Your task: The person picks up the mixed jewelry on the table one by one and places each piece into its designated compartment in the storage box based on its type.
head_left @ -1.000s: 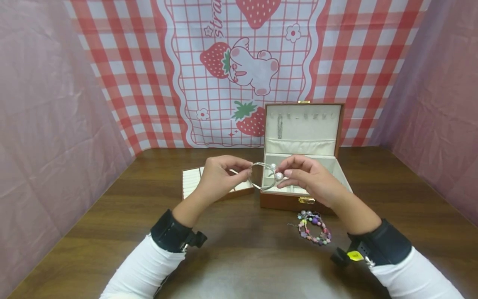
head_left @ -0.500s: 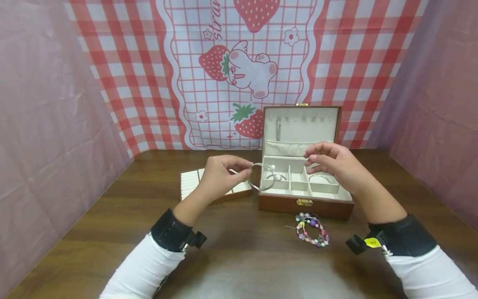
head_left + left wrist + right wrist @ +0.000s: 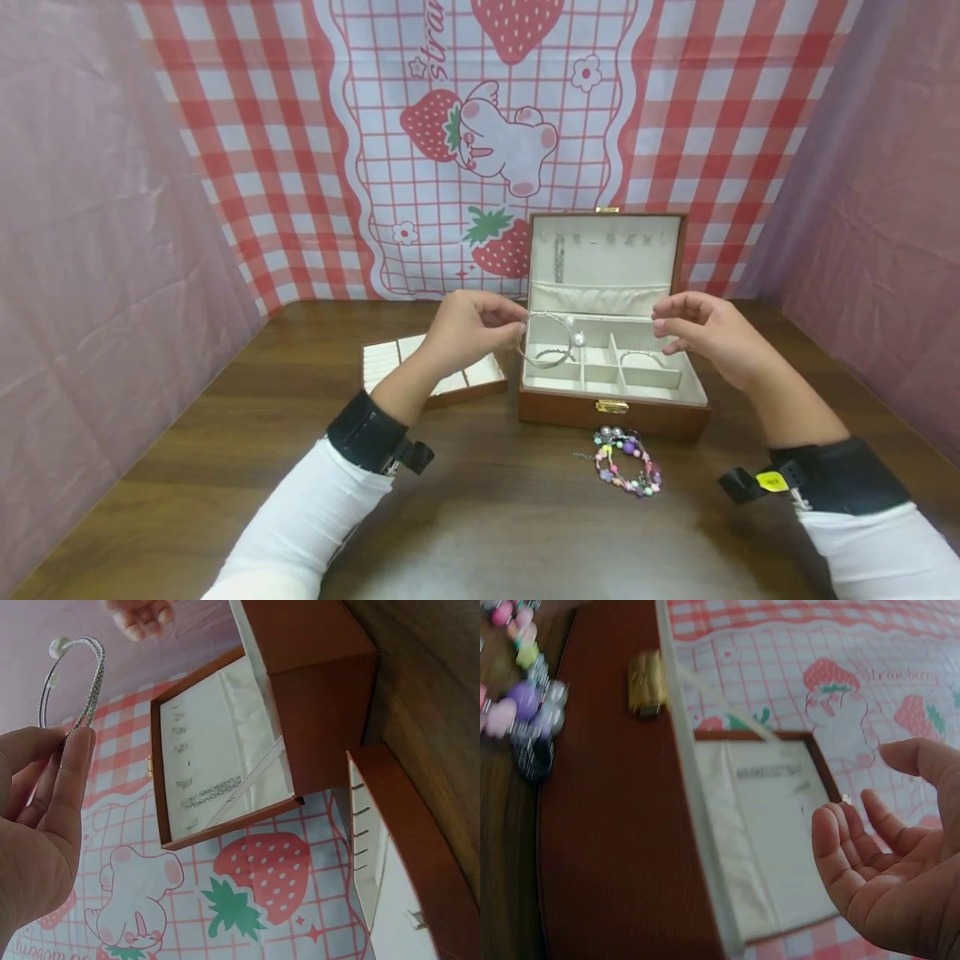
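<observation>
Between thumb and fingers my left hand pinches a silver bangle with pearl-like balls at its ends. In the head view the bangle overlaps the left compartments of an open brown jewelry box. My right hand hovers at the box's right side, fingers loosely bent and holding nothing. Inside the box, one bracelet lies in a left compartment and another bracelet in a right one. A silver chain-like piece hangs from the raised lid.
A brown tray with cream lining and dividers sits left of the box. In front of the box lie colorful beaded bracelets on the wooden table. Behind stands a red-checked strawberry cloth.
My right hand has come away from the bangle and moved right. The left hand has carried the bangle rightward and slightly up, over the box's left part.
</observation>
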`<action>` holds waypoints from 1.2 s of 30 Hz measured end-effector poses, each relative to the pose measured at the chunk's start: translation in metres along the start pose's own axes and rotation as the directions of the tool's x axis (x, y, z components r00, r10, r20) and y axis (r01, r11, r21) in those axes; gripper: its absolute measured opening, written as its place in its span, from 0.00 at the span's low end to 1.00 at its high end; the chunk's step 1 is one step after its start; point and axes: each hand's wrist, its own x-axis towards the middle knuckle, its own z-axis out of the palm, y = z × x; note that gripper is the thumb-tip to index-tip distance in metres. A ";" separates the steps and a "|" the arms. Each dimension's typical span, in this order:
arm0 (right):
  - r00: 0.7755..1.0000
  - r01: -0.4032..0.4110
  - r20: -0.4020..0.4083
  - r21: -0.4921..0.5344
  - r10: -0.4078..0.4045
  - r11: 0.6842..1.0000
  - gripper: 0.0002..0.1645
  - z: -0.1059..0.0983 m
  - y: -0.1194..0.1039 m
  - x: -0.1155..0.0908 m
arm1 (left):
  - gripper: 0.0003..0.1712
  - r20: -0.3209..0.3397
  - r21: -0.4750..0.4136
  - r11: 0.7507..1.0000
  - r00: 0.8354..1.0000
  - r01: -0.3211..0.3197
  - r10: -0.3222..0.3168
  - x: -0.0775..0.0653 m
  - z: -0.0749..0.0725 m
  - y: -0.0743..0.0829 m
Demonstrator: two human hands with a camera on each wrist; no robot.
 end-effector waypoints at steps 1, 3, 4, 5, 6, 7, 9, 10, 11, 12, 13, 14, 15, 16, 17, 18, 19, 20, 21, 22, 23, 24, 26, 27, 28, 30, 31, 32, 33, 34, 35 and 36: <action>1.000 -0.023 -0.003 -0.016 0.023 1.000 0.21 -0.003 0.003 -0.001 | 0.07 0.010 -0.013 1.000 1.000 0.009 -0.009 0.002 0.000 0.001; 0.998 -0.070 -0.004 -0.049 0.069 0.996 0.24 -0.008 0.008 -0.002 | 0.07 0.029 -0.036 0.999 0.999 0.025 -0.024 0.008 0.000 0.002; 0.996 -0.090 -0.005 -0.062 0.090 0.994 0.25 -0.011 0.011 -0.002 | 0.07 0.041 -0.044 0.999 0.999 0.030 -0.028 0.010 0.000 0.002; 0.994 -0.109 -0.007 -0.074 0.109 0.991 0.26 -0.013 0.014 -0.003 | 0.07 0.051 -0.050 0.998 0.998 0.037 -0.034 0.013 0.000 0.003; 0.992 -0.129 -0.011 -0.088 0.129 0.988 0.27 -0.015 0.018 -0.003 | 0.07 0.064 -0.059 0.997 0.997 0.046 -0.042 0.016 0.000 0.003; 0.989 -0.148 -0.012 -0.094 0.147 0.985 0.28 -0.017 0.021 -0.003 | 0.07 0.078 -0.067 0.996 0.996 0.055 -0.050 0.019 0.000 0.003; 0.983 -0.181 -0.012 -0.107 0.181 0.978 0.30 -0.020 0.028 -0.004 | 0.08 0.102 -0.070 0.995 0.992 0.077 -0.070 0.025 0.001 0.003; 0.980 -0.196 -0.011 -0.114 0.196 0.974 0.31 -0.021 0.032 -0.004 | 0.08 0.113 -0.072 0.993 0.990 0.093 -0.085 0.028 0.002 0.003; 0.978 -0.210 -0.010 -0.123 0.210 0.970 0.32 -0.022 0.035 -0.004 | 0.08 0.122 -0.068 0.992 0.988 0.108 -0.099 0.031 0.003 0.003; 0.975 -0.222 -0.010 -0.129 0.222 0.967 0.32 -0.023 0.038 -0.005 | 0.08 0.129 -0.057 0.991 0.985 0.119 -0.111 0.035 0.003 0.003; 0.973 -0.229 -0.009 -0.134 0.230 0.964 0.33 -0.024 0.041 -0.005 | 0.08 0.137 -0.049 0.990 0.983 0.129 -0.122 0.038 0.004 0.003; 0.971 -0.238 -0.009 -0.141 0.239 0.961 0.33 -0.024 0.044 -0.005 | 0.08 0.144 -0.041 0.990 0.981 0.138 -0.131 0.041 0.005 0.003; 0.970 -0.241 -0.009 -0.147 0.242 0.959 0.33 -0.025 0.047 -0.006 | 0.08 0.152 -0.035 0.989 0.979 0.144 -0.137 0.045 0.006 0.003; 0.968 -0.247 -0.005 -0.153 0.249 0.957 0.34 -0.026 0.050 -0.006 | 0.07 0.159 -0.028 0.989 0.977 0.148 -0.142 0.049 0.007 0.003; 0.967 -0.254 -0.004 -0.157 0.256 0.954 0.34 -0.026 0.053 -0.006 | 0.07 0.168 -0.023 0.988 0.975 0.150 -0.144 0.052 0.007 0.004; 0.965 -0.260 0.003 -0.155 0.264 0.953 0.35 -0.027 0.055 -0.007 | 0.07 0.177 -0.018 0.988 0.973 0.152 -0.147 0.056 0.009 0.004; 0.962 -0.267 0.012 -0.152 0.272 0.952 0.36 -0.027 0.058 -0.007 | 0.07 0.190 -0.018 0.988 0.971 0.154 -0.148 0.060 0.010 0.005; 0.959 -0.275 0.022 -0.144 0.281 0.950 0.37 -0.027 0.060 -0.007 | 0.07 0.199 -0.013 0.988 0.968 0.156 -0.150 0.064 0.011 0.006; 0.956 -0.284 0.037 -0.132 0.291 0.950 0.38 -0.027 0.062 -0.007 | 0.06 0.210 -0.006 0.988 0.966 0.157 -0.153 0.068 0.013 0.007; 0.952 -0.296 0.050 -0.119 0.303 0.948 0.39 -0.027 0.065 -0.007 | 0.07 0.223 0.001 0.987 0.962 0.160 -0.157 0.072 0.015 0.008; 0.947 -0.307 0.063 -0.109 0.315 0.945 0.39 -0.027 0.067 -0.007 | 0.07 0.235 0.003 0.986 0.959 0.165 -0.161 0.077 0.018 0.009; 0.942 -0.317 0.079 -0.099 0.325 0.943 0.40 -0.027 0.069 -0.007 | 0.07 0.243 0.004 0.986 0.956 0.166 -0.162 0.080 0.021 0.010; 0.931 -0.341 0.106 -0.079 0.348 0.937 0.41 -0.026 0.072 -0.007 | 0.07 0.258 -0.007 0.984 0.951 0.177 -0.169 0.088 0.027 0.011; 0.926 -0.351 0.119 -0.073 0.358 0.933 0.41 -0.026 0.073 -0.006 | 0.07 0.265 -0.013 0.984 0.949 0.179 -0.170 0.091 0.030 0.012; 0.922 -0.360 0.126 -0.072 0.366 0.930 0.41 -0.026 0.074 -0.006 | 0.07 0.271 -0.017 0.982 0.946 0.187 -0.175 0.094 0.034 0.012; 0.916 -0.374 0.137 -0.059 0.378 0.926 0.41 -0.025 0.074 -0.006 | 0.08 0.279 -0.029 0.980 0.943 0.199 -0.183 0.101 0.040 0.014; 0.914 -0.378 0.138 -0.051 0.382 0.924 0.41 -0.025 0.075 -0.005 | 0.08 0.283 -0.031 0.978 0.941 0.204 -0.187 0.104 0.044 0.014; 0.914 -0.380 0.136 -0.045 0.382 0.924 0.40 -0.024 0.075 -0.005 | 0.08 0.287 -0.028 0.978 0.939 0.208 -0.191 0.107 0.047 0.014; 0.913 -0.383 0.133 -0.038 0.385 0.923 0.40 -0.024 0.075 -0.005 | 0.09 0.294 -0.024 0.976 0.935 0.214 -0.198 0.110 0.050 0.015; 0.913 -0.386 0.130 -0.031 0.386 0.922 0.39 -0.024 0.075 -0.006 | 0.09 0.301 -0.021 0.974 0.931 0.225 -0.208 0.114 0.054 0.015; 0.914 -0.386 0.127 -0.027 0.386 0.922 0.39 -0.023 0.075 -0.006 | 0.10 0.309 -0.018 0.974 0.927 0.228 -0.211 0.117 0.057 0.015; 0.914 -0.387 0.124 -0.024 0.387 0.922 0.39 -0.023 0.075 -0.006 | 0.10 0.317 -0.008 0.974 0.924 0.228 -0.213 0.120 0.060 0.015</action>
